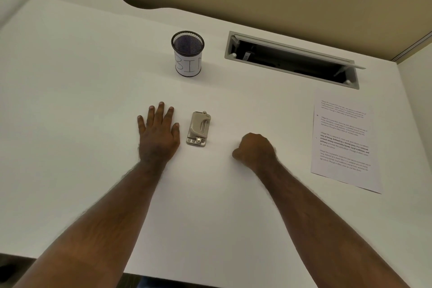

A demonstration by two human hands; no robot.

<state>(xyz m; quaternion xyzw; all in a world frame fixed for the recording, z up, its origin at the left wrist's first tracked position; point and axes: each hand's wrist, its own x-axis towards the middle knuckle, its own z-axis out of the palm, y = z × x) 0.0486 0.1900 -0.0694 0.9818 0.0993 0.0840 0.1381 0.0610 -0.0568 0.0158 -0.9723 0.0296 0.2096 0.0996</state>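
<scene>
Hole punch (199, 129) sits mid-frame on the surface (93, 77) between our flat, spread left hand (159, 132) and our empty, fisted right hand (254, 148).

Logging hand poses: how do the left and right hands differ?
The left hand lies flat, fingers straight and spread; the right hand is curled into a fist. The left hand sits close beside the small beige metal hole punch; the right hand is farther from it. Both are on the white desk; neither touches the punch.
</scene>
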